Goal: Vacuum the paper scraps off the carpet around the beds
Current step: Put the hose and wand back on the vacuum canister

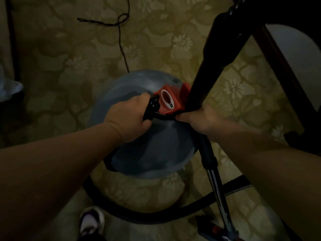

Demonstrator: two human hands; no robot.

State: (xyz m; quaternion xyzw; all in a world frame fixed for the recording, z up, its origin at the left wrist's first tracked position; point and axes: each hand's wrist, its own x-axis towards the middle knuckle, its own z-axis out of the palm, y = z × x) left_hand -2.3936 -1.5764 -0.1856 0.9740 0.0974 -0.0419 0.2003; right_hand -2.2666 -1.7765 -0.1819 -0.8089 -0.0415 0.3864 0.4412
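We are looking down on the vacuum canister (147, 150), which is sitting on the patterned carpet (69, 58) right under our arms. Its blue-grey dome is closed, so we are seeing nothing of what is inside. An orange block (171, 101) is sitting on its top.

Our left hand (128, 117) is curling tightly round a glossy black fitting (153, 103) just left of that block. Our right hand (203, 120) is pinching a thin black strap (165, 117) that runs under the block from the left hand's side; we cannot tell what it is. A dark tube (213, 54) is rising from beside the right hand, leaning away to the far right.

The chrome wand (217, 188) is lying just below the right wrist, its long axis running toward us and ending at the floor head (215, 230). The right hand is the nearer one to it, and we are judging that taking it up comes next. The black hose (139, 217) is looping round the canister's near side, past our shoe (92, 221).

A thin cord (121, 40) is trailing across the far carpet to the canister. A round pale seat (295, 54) is showing at the right and white cloth (8, 87) at the left. We are seeing no paper scraps here, so suction work is probably still ahead.
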